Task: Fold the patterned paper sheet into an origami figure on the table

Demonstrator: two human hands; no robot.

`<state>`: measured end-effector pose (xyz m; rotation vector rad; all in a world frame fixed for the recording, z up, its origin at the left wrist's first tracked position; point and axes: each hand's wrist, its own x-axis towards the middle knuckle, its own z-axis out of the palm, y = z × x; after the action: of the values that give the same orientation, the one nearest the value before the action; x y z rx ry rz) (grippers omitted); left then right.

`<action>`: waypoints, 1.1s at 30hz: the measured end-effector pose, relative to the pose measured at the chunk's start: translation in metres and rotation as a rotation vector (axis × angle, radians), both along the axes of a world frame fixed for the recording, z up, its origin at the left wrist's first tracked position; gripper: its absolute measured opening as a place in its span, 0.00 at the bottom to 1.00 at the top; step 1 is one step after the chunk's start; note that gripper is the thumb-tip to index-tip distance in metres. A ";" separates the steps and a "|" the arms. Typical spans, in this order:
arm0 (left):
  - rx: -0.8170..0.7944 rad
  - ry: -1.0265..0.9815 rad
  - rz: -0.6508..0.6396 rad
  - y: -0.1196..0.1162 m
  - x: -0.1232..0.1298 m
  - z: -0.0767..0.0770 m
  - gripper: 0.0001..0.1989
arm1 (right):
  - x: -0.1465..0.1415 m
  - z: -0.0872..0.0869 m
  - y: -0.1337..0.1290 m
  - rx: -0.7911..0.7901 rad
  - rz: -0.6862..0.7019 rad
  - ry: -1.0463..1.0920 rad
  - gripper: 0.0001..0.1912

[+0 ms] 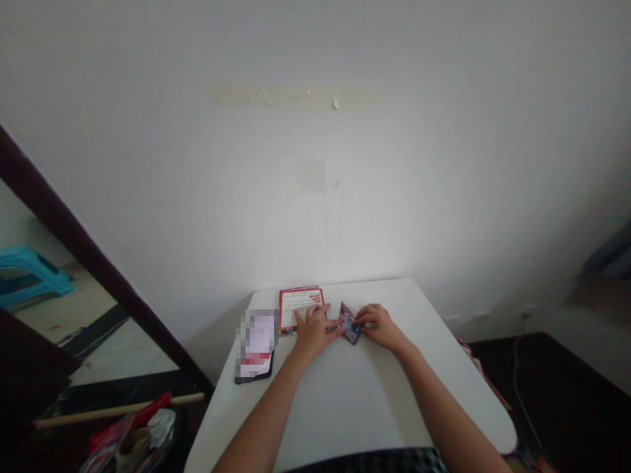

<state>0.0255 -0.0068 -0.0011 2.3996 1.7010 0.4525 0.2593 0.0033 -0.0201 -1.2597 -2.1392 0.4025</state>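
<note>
The folded paper point(351, 331) is lying between both hands, its narrow tip pointing far. The right hand point(378, 324) is pinching its right side; the left hand point(313, 330) is spreading beside it, partly over the printed card point(297, 303).

Head-worn view, forward and down

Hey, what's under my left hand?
Under your left hand is part of a red-bordered printed sheet on the white table. The print it covers, and whatever lies beneath the palm, can't be seen.
</note>
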 end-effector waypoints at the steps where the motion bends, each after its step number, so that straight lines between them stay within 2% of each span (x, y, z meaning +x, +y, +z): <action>1: 0.005 -0.003 0.002 0.000 0.000 -0.001 0.18 | 0.000 0.000 0.000 -0.002 0.002 0.003 0.14; 14: 0.010 -0.055 0.012 0.003 0.001 -0.003 0.17 | -0.001 0.000 0.001 0.009 0.011 0.028 0.05; 26: 0.007 -0.030 0.000 0.003 0.000 -0.002 0.16 | -0.006 -0.008 0.005 0.066 -0.034 0.036 0.08; 33: -0.013 -0.058 -0.007 0.002 0.000 0.003 0.18 | -0.010 0.000 -0.001 0.059 -0.079 0.080 0.09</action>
<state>0.0258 -0.0050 0.0014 2.3596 1.6654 0.5033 0.2491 0.0019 -0.0205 -1.2690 -2.0134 0.3477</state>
